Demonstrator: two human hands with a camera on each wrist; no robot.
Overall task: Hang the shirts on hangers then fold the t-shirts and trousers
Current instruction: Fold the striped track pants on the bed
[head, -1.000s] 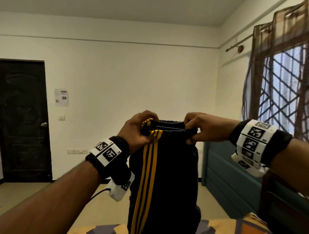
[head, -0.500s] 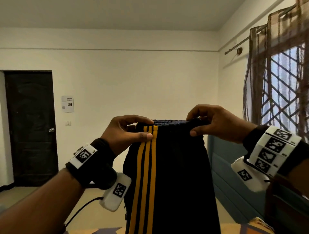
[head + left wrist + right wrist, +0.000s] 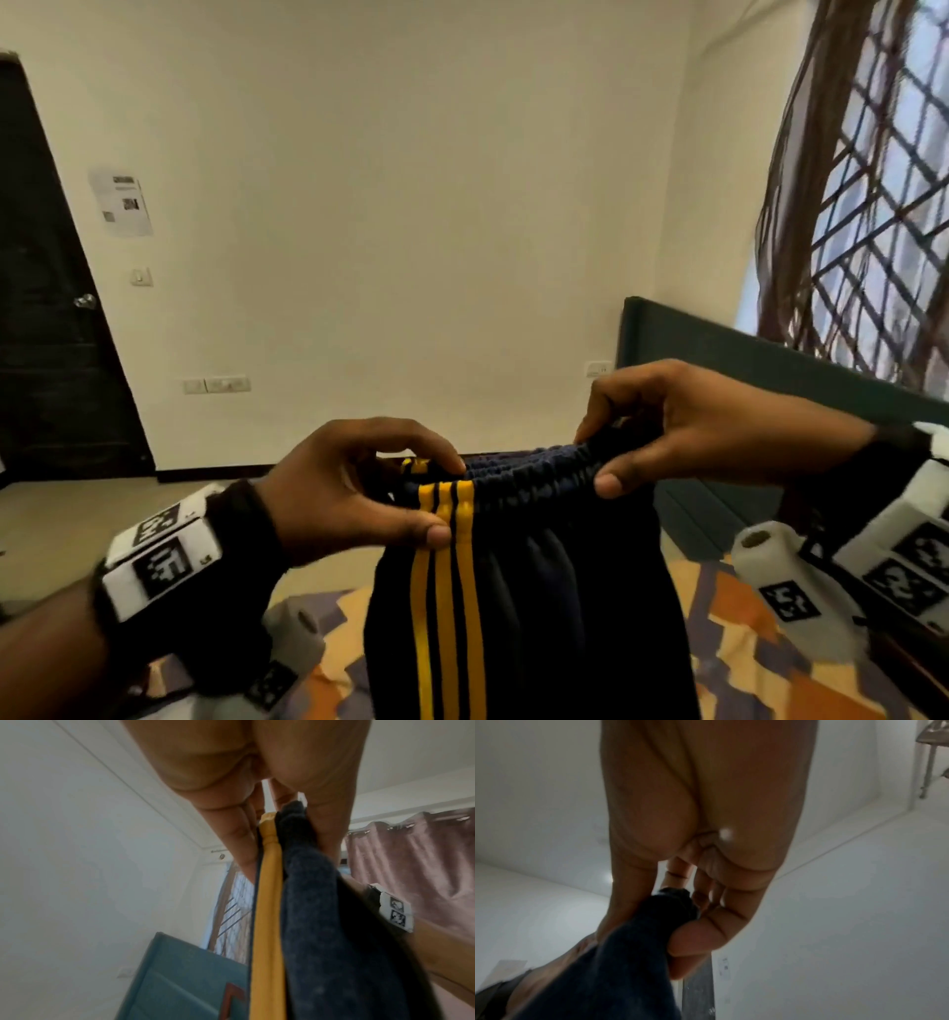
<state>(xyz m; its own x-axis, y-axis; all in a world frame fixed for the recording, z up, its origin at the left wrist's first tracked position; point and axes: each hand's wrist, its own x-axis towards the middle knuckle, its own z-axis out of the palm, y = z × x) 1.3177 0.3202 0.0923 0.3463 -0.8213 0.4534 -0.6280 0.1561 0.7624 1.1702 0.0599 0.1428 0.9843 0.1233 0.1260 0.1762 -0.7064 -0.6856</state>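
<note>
Dark navy trousers [image 3: 565, 606] with yellow side stripes [image 3: 445, 591] hang by their elastic waistband in front of me. My left hand [image 3: 354, 488] pinches the waistband at the striped end, thumb on the stripes. My right hand [image 3: 683, 426] pinches the other end of the waistband, thumb below and fingers on top. In the left wrist view the yellow stripe [image 3: 268, 923] and navy cloth [image 3: 321, 923] run between my fingers. The right wrist view has dark cloth [image 3: 634, 953] clamped between thumb and fingers. The trouser legs drop out of view at the bottom.
A bed with a patterned orange and grey sheet [image 3: 729, 616] lies below the trousers, with a teal headboard [image 3: 729, 349] at right. A curtained, grilled window [image 3: 873, 205] is at the far right, a dark door [image 3: 46, 308] at left.
Both hands have lowered the trousers and the view has dipped, so the bed now shows beneath. The hands have moved further apart along the waistband.
</note>
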